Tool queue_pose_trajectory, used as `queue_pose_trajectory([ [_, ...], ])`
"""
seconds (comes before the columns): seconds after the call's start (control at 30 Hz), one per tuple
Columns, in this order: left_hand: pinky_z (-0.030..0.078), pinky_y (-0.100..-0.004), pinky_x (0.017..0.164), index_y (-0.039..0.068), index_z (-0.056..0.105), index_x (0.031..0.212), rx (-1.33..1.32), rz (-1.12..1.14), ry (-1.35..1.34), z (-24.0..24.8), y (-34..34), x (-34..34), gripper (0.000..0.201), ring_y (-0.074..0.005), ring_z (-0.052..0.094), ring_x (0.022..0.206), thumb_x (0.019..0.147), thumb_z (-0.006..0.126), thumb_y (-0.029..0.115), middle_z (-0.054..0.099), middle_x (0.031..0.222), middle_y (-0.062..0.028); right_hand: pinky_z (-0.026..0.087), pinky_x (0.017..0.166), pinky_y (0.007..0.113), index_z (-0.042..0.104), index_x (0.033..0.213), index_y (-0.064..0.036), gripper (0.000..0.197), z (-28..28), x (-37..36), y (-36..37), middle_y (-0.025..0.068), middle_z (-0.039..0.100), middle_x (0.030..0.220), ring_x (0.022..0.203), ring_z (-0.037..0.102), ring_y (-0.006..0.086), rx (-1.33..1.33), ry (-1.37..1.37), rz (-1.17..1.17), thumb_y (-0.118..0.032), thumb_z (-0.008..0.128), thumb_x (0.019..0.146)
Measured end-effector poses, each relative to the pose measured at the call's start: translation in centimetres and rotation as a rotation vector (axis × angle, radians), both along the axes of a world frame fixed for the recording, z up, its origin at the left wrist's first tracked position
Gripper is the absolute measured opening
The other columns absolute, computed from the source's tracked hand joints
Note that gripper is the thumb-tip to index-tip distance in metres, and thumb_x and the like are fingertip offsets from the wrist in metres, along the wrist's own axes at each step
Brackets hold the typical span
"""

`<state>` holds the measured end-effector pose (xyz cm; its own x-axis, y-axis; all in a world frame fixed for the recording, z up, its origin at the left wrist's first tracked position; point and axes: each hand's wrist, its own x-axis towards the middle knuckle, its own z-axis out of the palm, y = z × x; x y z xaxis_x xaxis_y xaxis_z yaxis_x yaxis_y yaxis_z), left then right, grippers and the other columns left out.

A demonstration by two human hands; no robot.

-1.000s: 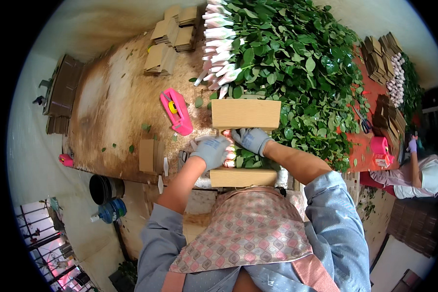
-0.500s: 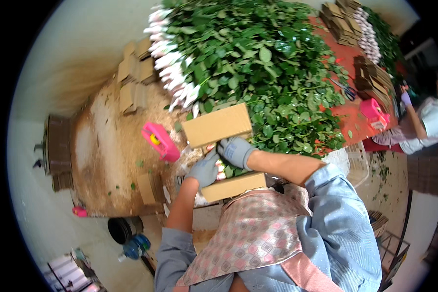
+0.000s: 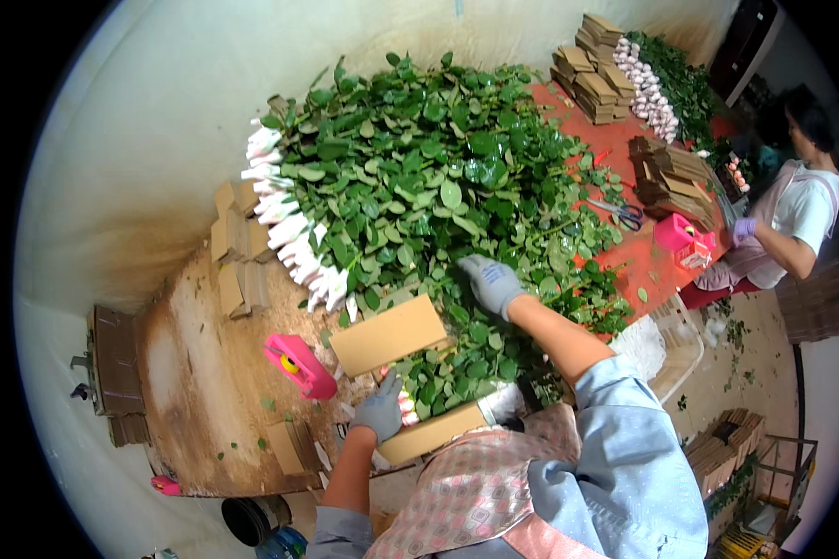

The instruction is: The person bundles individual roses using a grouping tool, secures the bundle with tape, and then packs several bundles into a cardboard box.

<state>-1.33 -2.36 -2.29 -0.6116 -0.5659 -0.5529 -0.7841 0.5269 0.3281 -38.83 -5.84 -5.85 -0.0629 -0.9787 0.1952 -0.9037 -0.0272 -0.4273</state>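
Observation:
My left hand (image 3: 379, 410), in a grey glove, is at the stem-side row of pink and cream rose buds (image 3: 407, 407), its fingers closed together at the buds' edge. These roses lie with their leafy stems between two flaps of a folded cardboard wrap (image 3: 390, 334); the lower flap (image 3: 433, 434) is against my apron. My right hand (image 3: 492, 284), in a matching glove, is over the big heap of leafy rose stems (image 3: 438, 186), fingers stretched out and touching the leaves. Along the heap's left side, rose heads in white sleeves (image 3: 294, 244) stick out.
A pink tape dispenser (image 3: 300, 366) stands left of the wrap. Cardboard stacks lie at the left (image 3: 240, 247) and far right (image 3: 595, 74). Scissors (image 3: 618, 213) and another pink dispenser (image 3: 682, 238) rest on the red tabletop. A co-worker (image 3: 792, 214) is at the right.
My right hand has left the rose buds in the wrap and moved up and right onto the leafy heap. My left hand stays at the buds. The view has shifted.

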Motion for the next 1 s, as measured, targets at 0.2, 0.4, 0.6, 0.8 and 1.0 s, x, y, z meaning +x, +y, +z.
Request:
queue_pose_trajectory([
  [0.2, 0.044, -0.0439, 0.111, 0.001, 0.038, 0.152, 0.054, -0.033, 0.02, -1.0, -1.0, -0.3, 0.07, -0.0384, 0.047, 0.139, 0.094, 0.059, 0.034, 0.025, 0.165, -0.0204, 0.058, 0.081, 0.043, 0.067, 0.117, -0.0091, 0.026, -1.4, -0.7, -2.2, 0.0136, 0.067, 0.118, 0.101, 0.071, 0.0304, 0.45, 0.416, 0.149, -0.013, 0.05, 0.097],
  [0.4, 0.042, -0.0439, 0.112, 0.005, 0.047, 0.146, -0.036, 0.031, 0.242, -1.2, 0.2, 1.6, 0.056, -0.0382, 0.049, 0.137, 0.097, 0.056, 0.029, 0.039, 0.158, -0.0203, 0.058, 0.072, 0.038, 0.064, 0.107, -0.0112, 0.018, 11.2, -2.5, 0.2, 0.0106, 0.064, 0.101, 0.091, 0.069, 0.0255, 0.114, 0.628, 0.139, -0.015, 0.057, 0.092],
  [0.6, 0.044, -0.0435, 0.11, 0.004, 0.059, 0.135, -0.013, 0.251, 0.516, 3.9, 4.0, 3.0, 0.046, -0.0382, 0.054, 0.13, 0.097, 0.06, 0.029, 0.06, 0.137, -0.0208, 0.056, 0.071, 0.041, 0.058, 0.106, -0.0112, 0.02, 26.0, -4.3, -1.3, 0.0114, 0.06, 0.099, 0.088, 0.066, 0.0287, -0.305, 0.66, 0.01, -0.009, 0.06, 0.085],
  [0.8, 0.043, -0.0447, 0.106, 0.004, 0.059, 0.133, -0.185, 0.137, 0.511, 6.2, 8.0, 1.5, 0.049, -0.036, 0.057, 0.121, 0.092, 0.066, 0.029, 0.063, 0.128, -0.0176, 0.056, 0.08, 0.047, 0.06, 0.12, -0.0121, 0.028, 31.9, -3.8, -12.0, 0.0153, 0.065, 0.111, 0.097, 0.068, 0.0341, -0.304, 0.72, -0.175, -0.013, 0.061, 0.092],
  [1.0, 0.04, -0.0446, 0.094, 0.01, 0.061, 0.122, -0.487, 0.118, 0.386, 4.4, 11.1, 1.2, 0.042, -0.0302, 0.057, 0.104, 0.084, 0.072, 0.024, 0.063, 0.106, -0.0102, 0.057, 0.073, 0.044, 0.06, 0.123, -0.0139, 0.036, 25.7, 9.6, -4.8, 0.0117, 0.067, 0.099, 0.087, 0.068, 0.0306, -0.304, 0.514, 0.297, -0.015, 0.066, 0.088],
])
